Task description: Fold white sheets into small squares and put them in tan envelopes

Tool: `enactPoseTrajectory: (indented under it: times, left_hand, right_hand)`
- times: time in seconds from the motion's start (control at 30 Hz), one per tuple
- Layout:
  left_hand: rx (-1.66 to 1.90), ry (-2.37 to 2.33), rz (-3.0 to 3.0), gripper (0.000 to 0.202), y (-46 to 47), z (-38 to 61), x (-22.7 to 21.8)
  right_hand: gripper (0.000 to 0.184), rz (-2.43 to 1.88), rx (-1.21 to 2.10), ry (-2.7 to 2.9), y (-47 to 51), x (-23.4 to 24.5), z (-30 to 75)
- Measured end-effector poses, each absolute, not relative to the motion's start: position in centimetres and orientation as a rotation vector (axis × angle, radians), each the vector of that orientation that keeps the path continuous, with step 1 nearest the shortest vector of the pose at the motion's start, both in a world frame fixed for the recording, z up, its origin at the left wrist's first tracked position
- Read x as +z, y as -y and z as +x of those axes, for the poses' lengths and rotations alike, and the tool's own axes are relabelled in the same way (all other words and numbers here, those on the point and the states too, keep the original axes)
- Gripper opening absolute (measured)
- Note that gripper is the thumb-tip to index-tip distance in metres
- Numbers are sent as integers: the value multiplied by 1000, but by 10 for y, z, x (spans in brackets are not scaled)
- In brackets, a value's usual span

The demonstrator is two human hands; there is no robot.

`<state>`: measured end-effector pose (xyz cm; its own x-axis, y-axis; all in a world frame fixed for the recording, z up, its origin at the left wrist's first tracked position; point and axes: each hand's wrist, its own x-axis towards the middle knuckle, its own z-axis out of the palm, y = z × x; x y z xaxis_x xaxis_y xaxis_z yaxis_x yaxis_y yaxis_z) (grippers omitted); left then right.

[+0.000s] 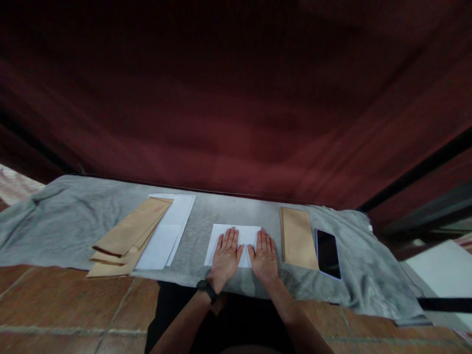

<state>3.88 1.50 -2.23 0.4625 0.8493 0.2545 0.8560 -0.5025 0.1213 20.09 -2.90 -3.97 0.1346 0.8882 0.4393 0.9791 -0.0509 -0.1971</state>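
My left hand (225,256) and my right hand (264,256) lie flat side by side, fingers stretched out, pressing on a white sheet of paper (238,233). The sheet rests on a grey cloth (73,221) spread over a low surface. A black watch sits on my left wrist. Left of the hands is a fanned pile of brown envelopes (131,233) lying partly on white sheets (173,226). Right of the hands lies a stack of brown envelopes (297,238), and beside it a dark phone (327,253).
A dark red curtain (236,108) hangs right behind the cloth. Reddish floor tiles (55,309) run along the near side. A white board (442,270) shows at the far right edge.
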Motion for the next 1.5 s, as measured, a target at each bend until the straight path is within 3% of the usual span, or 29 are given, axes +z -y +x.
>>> enactPoseTrajectory:
  times: [0.2, 0.4, 1.17, 1.5]
  left_hand:
    - [-384, 1564, -2609, 57, -15, 37, -22]
    - [-336, 1534, -2654, 57, -15, 36, -19]
    - [-535, 1795, -2465, 69, -21, -7, -19]
    - [-546, 1850, -2402, 62, -16, -21, -19]
  right_hand:
    - [56, -2083, -184, 1727, 18, -30, 182]
    - [50, -1910, -70, 1931, 13, -25, 161]
    - [69, -1872, -307, 1888, 32, -44, 190]
    - [67, -1889, -289, 1881, 47, -40, 198]
